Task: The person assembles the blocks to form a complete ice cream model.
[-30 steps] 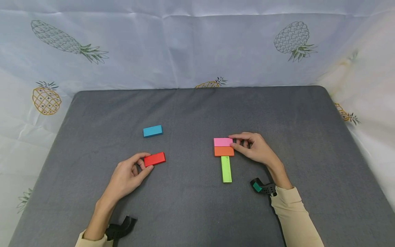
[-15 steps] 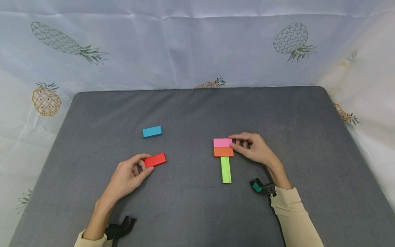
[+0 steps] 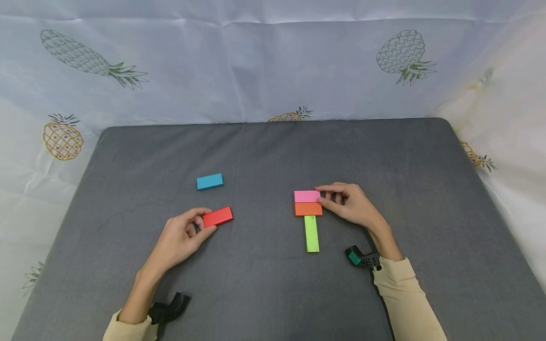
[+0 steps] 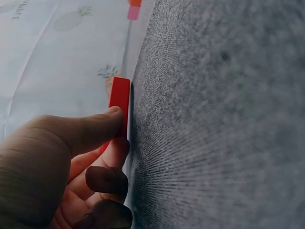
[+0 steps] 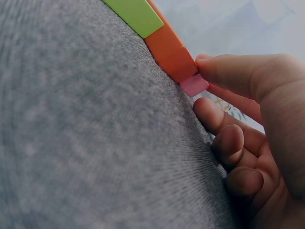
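Observation:
A red block [image 3: 218,216] is pinched at its left end between the thumb and fingers of my left hand [image 3: 176,240]. In the left wrist view the red block [image 4: 120,98] stands close to the cloth; whether it touches is hard to tell. My right hand [image 3: 350,204] pinches the right end of a pink block [image 3: 306,196], thumb in front and forefinger behind. Against the pink block's near side lies an orange block [image 3: 308,209]. From the orange block's near side a lime green block [image 3: 312,234] runs toward me, forming a T-like shape.
A blue block [image 3: 210,182] lies alone beyond the red one. Everything rests on a dark grey cloth-covered table [image 3: 256,289]. Behind and beside the table hangs a white curtain [image 3: 256,66] printed with pineapples. Each wrist wears a black camera mount [image 3: 362,257].
My left hand has shifted slightly to the right and away from me, carrying the red block. My right hand stays on the pink block, and the other blocks look unmoved.

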Demonstrator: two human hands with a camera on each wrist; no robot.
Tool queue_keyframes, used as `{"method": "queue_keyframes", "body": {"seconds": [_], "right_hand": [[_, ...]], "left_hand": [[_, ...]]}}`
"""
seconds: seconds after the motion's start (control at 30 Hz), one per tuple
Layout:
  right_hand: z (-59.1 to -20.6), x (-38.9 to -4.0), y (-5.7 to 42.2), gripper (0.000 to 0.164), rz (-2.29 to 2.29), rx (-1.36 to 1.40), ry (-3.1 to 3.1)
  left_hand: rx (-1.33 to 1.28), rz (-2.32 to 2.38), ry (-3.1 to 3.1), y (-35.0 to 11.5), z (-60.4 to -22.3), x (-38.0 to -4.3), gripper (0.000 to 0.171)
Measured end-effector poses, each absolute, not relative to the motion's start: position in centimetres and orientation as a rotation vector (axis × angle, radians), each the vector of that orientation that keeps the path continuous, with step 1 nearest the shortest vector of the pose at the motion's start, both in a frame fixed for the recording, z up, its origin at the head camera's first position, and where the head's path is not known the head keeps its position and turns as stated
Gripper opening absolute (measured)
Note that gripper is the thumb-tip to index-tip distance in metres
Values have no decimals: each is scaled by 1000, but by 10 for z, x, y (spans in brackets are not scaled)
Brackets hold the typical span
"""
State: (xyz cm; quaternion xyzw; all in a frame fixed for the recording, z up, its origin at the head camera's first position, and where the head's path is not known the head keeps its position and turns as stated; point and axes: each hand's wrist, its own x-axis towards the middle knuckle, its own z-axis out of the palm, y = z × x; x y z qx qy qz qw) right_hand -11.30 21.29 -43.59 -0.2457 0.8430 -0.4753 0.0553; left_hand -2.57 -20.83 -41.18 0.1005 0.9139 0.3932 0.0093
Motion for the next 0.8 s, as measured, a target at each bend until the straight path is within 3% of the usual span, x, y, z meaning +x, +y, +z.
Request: {"method": "queue_keyframes", "body": {"seconds": [0.8], "right_hand": [[-436, -114, 213, 30, -1474, -751, 2543]], "left_hand": [[279, 1249, 2781, -194, -405, -51, 30]]}}
